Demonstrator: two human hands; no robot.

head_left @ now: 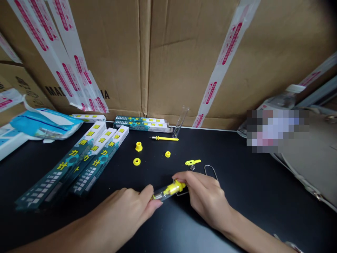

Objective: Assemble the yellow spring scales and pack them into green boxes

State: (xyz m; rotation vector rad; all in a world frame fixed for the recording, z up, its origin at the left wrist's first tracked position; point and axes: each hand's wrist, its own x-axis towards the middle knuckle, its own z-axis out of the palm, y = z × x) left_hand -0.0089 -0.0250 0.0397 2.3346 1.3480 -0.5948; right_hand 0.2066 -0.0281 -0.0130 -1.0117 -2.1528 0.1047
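My left hand (131, 203) is closed around one end of a clear spring scale tube (161, 193), held at a slant above the black table. Inside the tube are a metal spring part and a yellow piece. At the other end, the fingers of my right hand (206, 196) pinch the yellow end cap (180, 185). A bent wire shows beneath the cap, partly hidden by my right hand. Just beyond that hand lie a wire hook (211, 171), a yellow flat piece (193, 162) and a small metal disc (192, 168).
Several yellow rings and caps (137, 161) lie mid-table, with a yellow rod (167, 138) and an upright clear tube (181, 123) behind. Printed boxes (97, 158) and a blue tissue pack (47, 122) are left. A bottle (281, 100) and bag (313, 158) stand right; cardboard (171, 63) backs the table.
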